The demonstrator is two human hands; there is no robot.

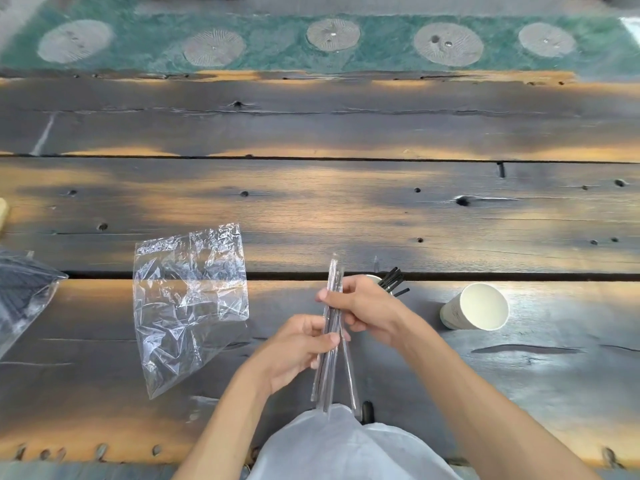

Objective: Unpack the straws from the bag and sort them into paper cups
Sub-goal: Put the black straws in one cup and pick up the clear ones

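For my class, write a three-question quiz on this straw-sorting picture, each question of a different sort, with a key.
1. True or false: both the left hand and the right hand grip the bundle of clear wrapped straws.
2. Multiple choice: the empty paper cup on the right is A) upright, B) tipped with its mouth toward the camera, C) upside down.
3. Fill in: the cup behind the right hand already holds ____ straws.

Key: 1 true; 2 B; 3 black. The emptied clear bag lies flat on the wooden table, left of the hands.
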